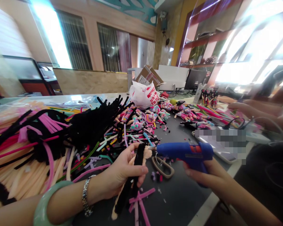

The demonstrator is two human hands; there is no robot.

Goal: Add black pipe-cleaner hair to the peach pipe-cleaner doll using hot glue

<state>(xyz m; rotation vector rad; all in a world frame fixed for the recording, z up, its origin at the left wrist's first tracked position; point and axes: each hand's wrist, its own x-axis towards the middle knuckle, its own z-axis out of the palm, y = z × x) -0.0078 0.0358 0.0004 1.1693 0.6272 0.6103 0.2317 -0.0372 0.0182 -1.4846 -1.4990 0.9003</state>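
Observation:
My left hand [129,171] is closed around a bundle of black and peach pipe cleaners [139,155], whose ends hang down below my fingers. My right hand [200,172] grips the handle of a blue glue gun [179,150]. The gun points left, and its nozzle meets or nearly meets the curled peach part at the top of the bundle; whether they touch, I cannot tell. Under the nozzle, scissors [171,172] with brown handle loops lie on the dark mat [176,197], their blades mostly hidden. Pink pipe cleaners [141,201] lie crossed below my left hand.
Black pipe cleaners [89,125] and peach ones [25,175] are heaped on the left. Small colourful figures [151,116] and cut pieces are piled before a white plastic bag [143,95]. A phone [217,146] lies at right, near another person's blurred hand [259,113].

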